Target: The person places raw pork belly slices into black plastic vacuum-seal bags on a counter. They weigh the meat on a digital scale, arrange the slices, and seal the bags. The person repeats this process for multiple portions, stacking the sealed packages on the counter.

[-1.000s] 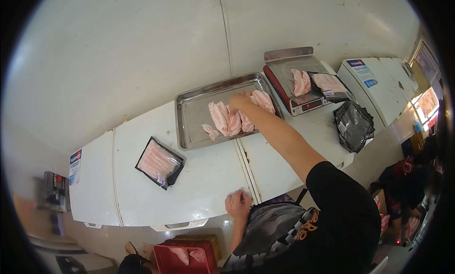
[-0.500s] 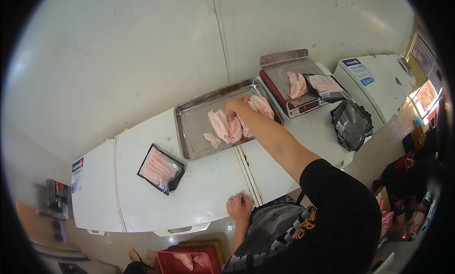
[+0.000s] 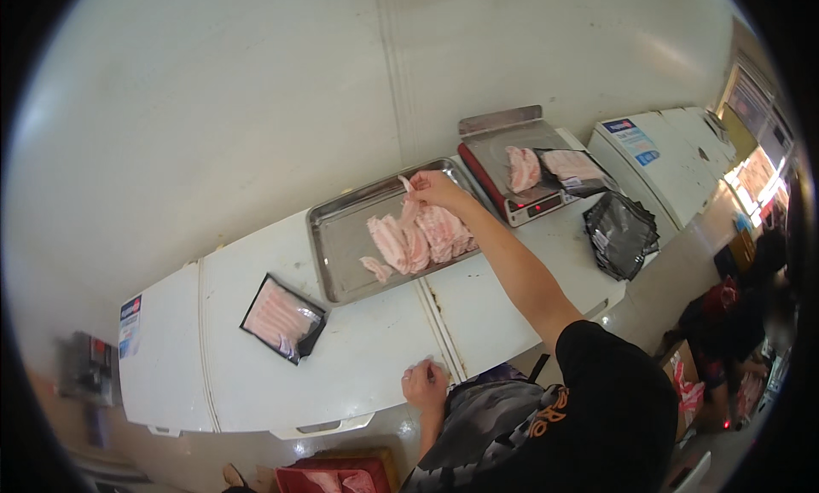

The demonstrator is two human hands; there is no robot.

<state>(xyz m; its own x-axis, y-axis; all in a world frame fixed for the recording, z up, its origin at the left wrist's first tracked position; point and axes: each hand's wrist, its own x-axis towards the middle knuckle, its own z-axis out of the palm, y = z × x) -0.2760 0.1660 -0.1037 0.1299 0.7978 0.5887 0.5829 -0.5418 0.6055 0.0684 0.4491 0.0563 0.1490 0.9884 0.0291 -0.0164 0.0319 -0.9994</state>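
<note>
My right hand [image 3: 434, 188] is closed over the metal tray [image 3: 339, 275], pinching the upper end of a slice of pork belly [image 3: 409, 208]. The slice hangs down toward other pale pink slices. Beneath and beside that hand lies a heap of sliced pork belly [image 3: 445, 234], with more slices [image 3: 388, 244] to its left and a small loose piece [image 3: 375, 269] near the tray's front side. At the front edge of the white freezer top, my left hand [image 3: 424, 385] rests with curled fingers; what it holds, if anything, is hidden.
A digital scale [image 3: 503, 135] right of the tray bears meat slices [image 3: 522, 169] and a filled black-backed pack [image 3: 576, 166]. Black pouches [image 3: 621, 237] lie to its right. Another meat pack [image 3: 283, 316] lies left. A red crate [image 3: 294, 479] stands below; another person [image 3: 734, 322] is far right.
My right hand has risen slightly from the heap, lifting one end of a slice. The left hand stays at the freezer's edge. The whole view has shifted a little.
</note>
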